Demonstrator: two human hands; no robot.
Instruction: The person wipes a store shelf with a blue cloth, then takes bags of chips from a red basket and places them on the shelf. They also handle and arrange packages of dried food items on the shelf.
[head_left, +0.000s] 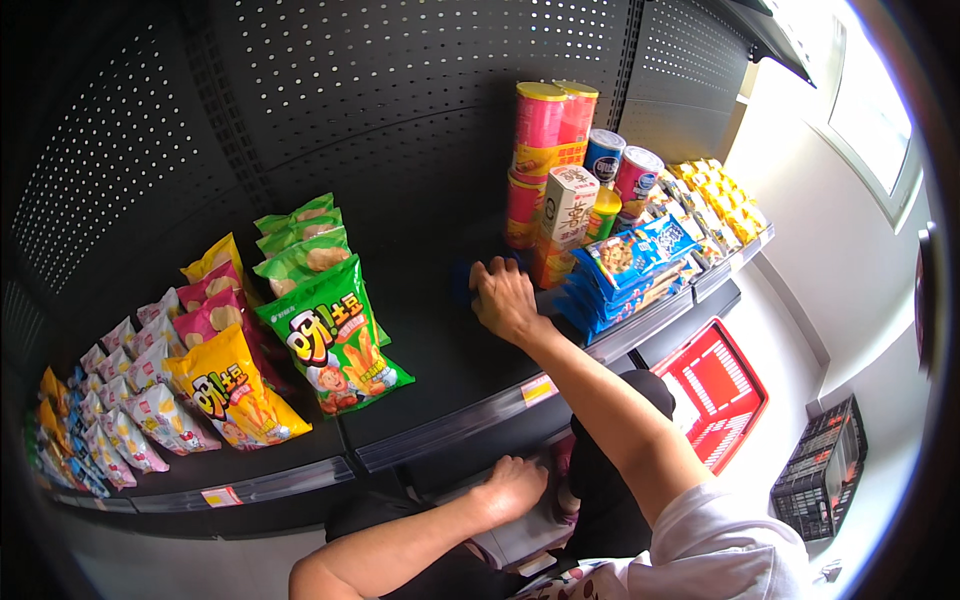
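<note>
My right hand (507, 300) reaches onto the black shelf (442, 375). Its curled fingers press on a dark blue thing (463, 279), apparently a cloth, mostly in shadow and partly covered by the hand. Just right of the fingers stands a tall snack carton (568, 217), with stacked pink snack canisters (525, 202) behind it. Blue snack packets (622, 270) lie in a pile to the right of my wrist. Below the shelf's front edge, my left hand (516, 486) is curled into a loose fist, with nothing visible in it.
Green chip bags (337, 345) stand left of my right hand, beside yellow chip bags (236, 390) and small white packets (161, 420). A perforated back panel (420, 75) rises behind. On the floor at right are a red shopping basket (712, 390) and a black crate (817, 472).
</note>
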